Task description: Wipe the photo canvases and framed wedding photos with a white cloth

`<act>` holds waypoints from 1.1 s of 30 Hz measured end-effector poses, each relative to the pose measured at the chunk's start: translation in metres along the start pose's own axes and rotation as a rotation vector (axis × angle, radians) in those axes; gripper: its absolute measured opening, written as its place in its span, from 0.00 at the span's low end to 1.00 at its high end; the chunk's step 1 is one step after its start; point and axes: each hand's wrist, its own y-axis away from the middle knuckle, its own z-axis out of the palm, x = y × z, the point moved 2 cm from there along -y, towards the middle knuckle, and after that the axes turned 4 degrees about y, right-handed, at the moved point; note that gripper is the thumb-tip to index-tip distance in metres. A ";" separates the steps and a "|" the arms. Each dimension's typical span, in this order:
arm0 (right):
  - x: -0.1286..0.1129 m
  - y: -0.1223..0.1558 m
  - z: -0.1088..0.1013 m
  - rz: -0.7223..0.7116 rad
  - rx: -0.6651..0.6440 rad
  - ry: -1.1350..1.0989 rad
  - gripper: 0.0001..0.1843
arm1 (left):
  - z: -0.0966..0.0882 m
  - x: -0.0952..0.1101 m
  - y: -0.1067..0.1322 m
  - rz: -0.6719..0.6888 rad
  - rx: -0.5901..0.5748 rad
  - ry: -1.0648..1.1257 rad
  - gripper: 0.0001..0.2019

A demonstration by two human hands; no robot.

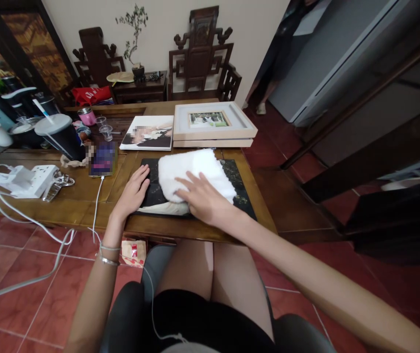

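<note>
A white fluffy cloth (195,166) with one jagged edge lies on a dark patterned mat (238,172) at the table's front. My right hand (202,198) rests on the cloth's near part with its fingers spread. Below the cloth, along the mat's near edge, shows a flat off-white piece (166,209) whose kind I cannot make out. My left hand (133,192) lies on the left edge of the mat, fingers stretched out, apart from the cloth and holding nothing.
Behind the mat lie a photo print (147,132) and stacked picture frames (215,125). To the left are a charging phone (102,159), a tumbler with a straw (61,135) and a power strip (40,179) with trailing cables. A person (274,59) stands at the back right.
</note>
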 end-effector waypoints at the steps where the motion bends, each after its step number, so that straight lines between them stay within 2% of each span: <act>1: 0.006 -0.011 -0.001 0.034 -0.002 0.012 0.30 | 0.000 0.000 0.000 0.003 0.004 0.002 0.26; 4: 0.014 -0.036 -0.007 0.132 -0.009 0.023 0.31 | -0.001 0.004 0.001 0.010 0.036 0.015 0.25; 6: 0.008 -0.046 -0.011 0.168 0.008 0.024 0.32 | -0.003 0.009 0.002 0.024 0.099 0.025 0.24; 10: -0.021 -0.045 -0.012 0.079 0.078 0.013 0.27 | -0.010 0.018 0.005 0.075 0.277 0.055 0.22; 13: -0.045 -0.026 -0.003 -0.086 0.161 -0.011 0.20 | -0.013 0.021 0.007 0.090 0.326 0.082 0.23; 16: -0.056 0.007 0.013 -0.243 0.203 -0.068 0.15 | -0.013 0.022 0.009 0.092 0.304 0.108 0.24; 18: -0.053 0.032 0.021 -0.307 0.202 -0.124 0.13 | -0.012 0.022 0.009 0.074 0.272 0.107 0.24; 20: -0.042 0.055 0.023 -0.331 0.198 -0.180 0.16 | -0.011 0.022 0.009 0.042 0.234 0.078 0.22; 23: -0.018 0.071 0.011 -0.260 0.168 -0.229 0.23 | -0.009 0.020 0.008 0.014 0.188 0.022 0.21; 26: 0.006 0.057 -0.011 -0.106 0.134 -0.206 0.26 | -0.006 0.016 0.007 0.023 0.155 0.009 0.20; 29: 0.019 0.022 -0.030 0.020 0.075 -0.186 0.27 | -0.005 0.012 0.006 0.027 0.139 0.018 0.20; 33: 0.012 -0.034 -0.045 0.011 0.009 -0.263 0.27 | -0.004 0.011 0.005 0.032 0.135 0.002 0.20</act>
